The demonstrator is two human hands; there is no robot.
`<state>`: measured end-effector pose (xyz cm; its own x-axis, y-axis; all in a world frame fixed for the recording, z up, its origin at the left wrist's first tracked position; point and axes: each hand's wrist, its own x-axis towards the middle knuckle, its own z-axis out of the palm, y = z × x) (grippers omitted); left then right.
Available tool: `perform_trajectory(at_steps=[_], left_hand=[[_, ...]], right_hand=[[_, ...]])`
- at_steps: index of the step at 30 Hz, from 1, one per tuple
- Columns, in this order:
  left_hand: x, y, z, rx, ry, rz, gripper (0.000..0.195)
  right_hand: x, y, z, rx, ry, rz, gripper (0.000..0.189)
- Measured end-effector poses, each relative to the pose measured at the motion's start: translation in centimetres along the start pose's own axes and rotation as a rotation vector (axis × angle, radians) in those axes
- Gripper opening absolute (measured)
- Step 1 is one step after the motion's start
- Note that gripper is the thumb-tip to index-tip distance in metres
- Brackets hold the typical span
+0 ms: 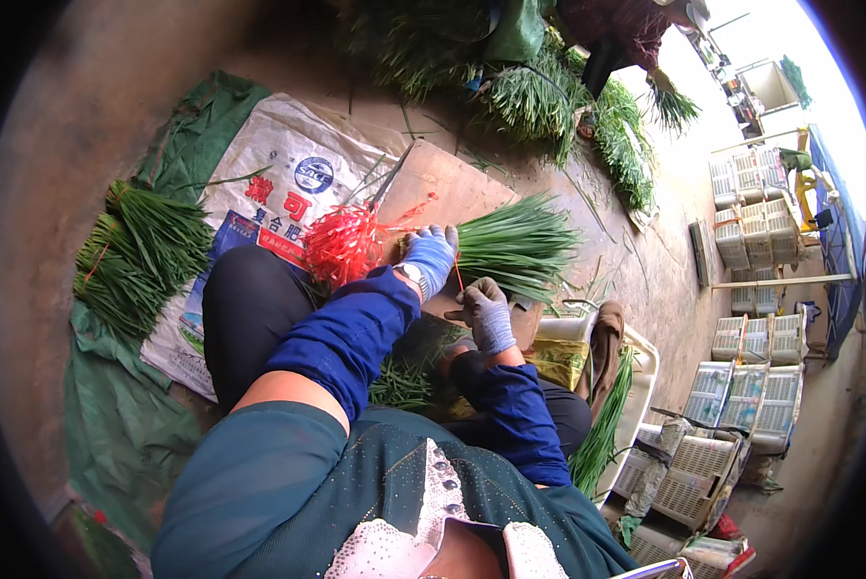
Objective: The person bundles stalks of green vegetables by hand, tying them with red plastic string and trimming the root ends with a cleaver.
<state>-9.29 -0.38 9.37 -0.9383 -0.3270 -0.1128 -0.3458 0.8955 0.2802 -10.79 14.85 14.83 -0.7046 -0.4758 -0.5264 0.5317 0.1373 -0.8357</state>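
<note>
A bunch of long green leafy stalks, like garlic chives, [513, 242] lies across a wooden board [440, 181]. My left hand [430, 255], in a blue and grey glove with a watch at the wrist, presses on the bunch's stem end. My right hand [487, 311], gloved in grey, pinches a thin red tie strip [458, 272] that runs down from the bunch. Beside my left hand sits a pile of shredded red plastic strips [342, 242]. Tied bunches [143, 253] rest on a printed woven sack [288, 137] at the left.
Green cloth [122, 405] lies under the sack. A white plastic crate [644, 362] with more green stalks stands at my right. Stacked white crates [755, 235] line the far right. Heaps of leafy stalks [534, 94] lie ahead, where another person [614, 29] holds a bunch.
</note>
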Motion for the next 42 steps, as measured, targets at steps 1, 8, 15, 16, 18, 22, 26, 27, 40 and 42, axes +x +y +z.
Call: perform_trajectory(at_steps=[1, 8, 15, 16, 18, 22, 26, 27, 40, 42], left_hand=[[-0.3, 0.3, -0.1, 0.044, 0.045, 0.002, 0.090], [1.1, 0.5, -3.2, 0.069, -0.175, 0.025, 0.105], [0.8, 0.4, -2.7, 0.041, -0.212, 0.022, 0.111], [0.7, 0.5, -2.3, 0.031, -0.147, 0.016, 0.107], [0.6, 0.2, -2.8, -0.030, -0.133, 0.052, 0.105], [-0.5, 0.6, -3.3, -0.007, -0.140, 0.055, 0.105], [-0.2, 0.1, -4.6, -0.057, -0.225, 0.075, 0.108], [0.0, 0.0, -5.2, -0.087, -0.236, 0.078, 0.109], [-5.6, -1.6, 0.7, -2.176, -1.113, -0.166, 0.043], [-7.7, -0.9, -0.5, -2.148, -1.175, -0.254, 0.048]], right_hand=[[0.0, 0.7, 0.0, 0.009, 0.010, -0.010, 0.005], [-1.7, -1.5, 1.9, 0.159, 0.022, -0.206, 0.008], [0.0, 0.5, -0.7, -0.063, -0.028, -0.075, 0.007], [0.4, 0.7, -0.8, -0.180, -0.052, -0.041, 0.007], [0.9, 0.2, -1.5, -0.231, -0.066, 0.010, 0.007], [1.7, 2.3, -2.4, -0.409, -0.065, 0.005, 0.008], [0.8, 2.5, -1.8, -0.158, -0.051, -0.043, 0.007], [0.7, 3.2, -2.6, 0.012, -0.066, -0.057, 0.007], [-4.9, 1.3, 0.0, 0.473, -0.272, 0.101, 0.073], [-5.1, 0.5, -1.0, 0.466, -0.266, 0.068, 0.062]])
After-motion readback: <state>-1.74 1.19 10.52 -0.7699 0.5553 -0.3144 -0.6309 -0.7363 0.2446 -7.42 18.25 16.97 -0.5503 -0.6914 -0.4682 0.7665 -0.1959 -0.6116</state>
